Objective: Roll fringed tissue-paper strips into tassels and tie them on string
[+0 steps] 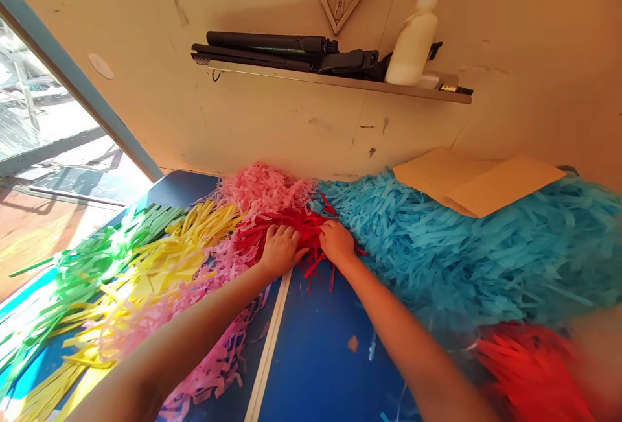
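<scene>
A small heap of red paper strips (311, 231) lies on the blue table between pink and light blue heaps. My left hand (282, 250) rests on its left side, fingers curled into the strips and thumb pointing right. My right hand (337, 242) grips strips at the heap's right side, fingertips bent inward. Pink shredded strips (265, 188) sit just behind the red ones, and more pink strips (221, 338) spread under my left forearm. A large pile of light blue strips (437, 247) begins right beside my right hand.
Yellow strips (194, 240) and green strips (92, 266) cover the table's left part. A folded sheet of tan paper (476, 182) lies on the blue pile. Blurred red material (534, 370) is at lower right. A wall shelf (340, 82) holds hair straighteners (267, 46) and a white bottle (413, 43).
</scene>
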Demonstrator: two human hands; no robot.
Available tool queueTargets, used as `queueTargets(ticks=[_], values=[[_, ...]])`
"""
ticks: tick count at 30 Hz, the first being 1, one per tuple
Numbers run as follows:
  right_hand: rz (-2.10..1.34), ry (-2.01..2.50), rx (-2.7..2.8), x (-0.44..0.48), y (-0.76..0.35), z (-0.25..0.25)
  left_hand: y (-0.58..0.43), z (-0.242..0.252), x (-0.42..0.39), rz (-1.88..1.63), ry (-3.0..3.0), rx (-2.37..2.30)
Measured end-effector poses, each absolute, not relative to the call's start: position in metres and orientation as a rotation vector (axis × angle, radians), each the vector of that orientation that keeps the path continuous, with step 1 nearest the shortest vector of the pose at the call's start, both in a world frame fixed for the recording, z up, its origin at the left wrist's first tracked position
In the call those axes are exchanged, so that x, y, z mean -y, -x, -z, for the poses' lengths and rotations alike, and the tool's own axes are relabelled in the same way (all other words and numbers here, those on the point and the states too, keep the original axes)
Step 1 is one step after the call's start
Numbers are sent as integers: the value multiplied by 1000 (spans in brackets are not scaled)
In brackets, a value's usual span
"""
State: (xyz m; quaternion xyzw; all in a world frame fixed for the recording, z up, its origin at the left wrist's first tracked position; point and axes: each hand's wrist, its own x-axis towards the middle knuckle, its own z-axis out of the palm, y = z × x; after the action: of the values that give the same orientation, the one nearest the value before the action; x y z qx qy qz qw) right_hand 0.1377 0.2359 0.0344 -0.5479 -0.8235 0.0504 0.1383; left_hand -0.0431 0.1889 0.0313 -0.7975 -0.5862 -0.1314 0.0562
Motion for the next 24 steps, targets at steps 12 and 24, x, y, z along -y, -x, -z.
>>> queueTargets(ticks=[12, 24], values=[[-124, 1543, 2114, -219, -138, -40, 41, -25, -207, 632, 2498, 1996], [-58, 1348, 2317, -200, -135, -32, 54, -4, -240, 1285, 2652, 2538]])
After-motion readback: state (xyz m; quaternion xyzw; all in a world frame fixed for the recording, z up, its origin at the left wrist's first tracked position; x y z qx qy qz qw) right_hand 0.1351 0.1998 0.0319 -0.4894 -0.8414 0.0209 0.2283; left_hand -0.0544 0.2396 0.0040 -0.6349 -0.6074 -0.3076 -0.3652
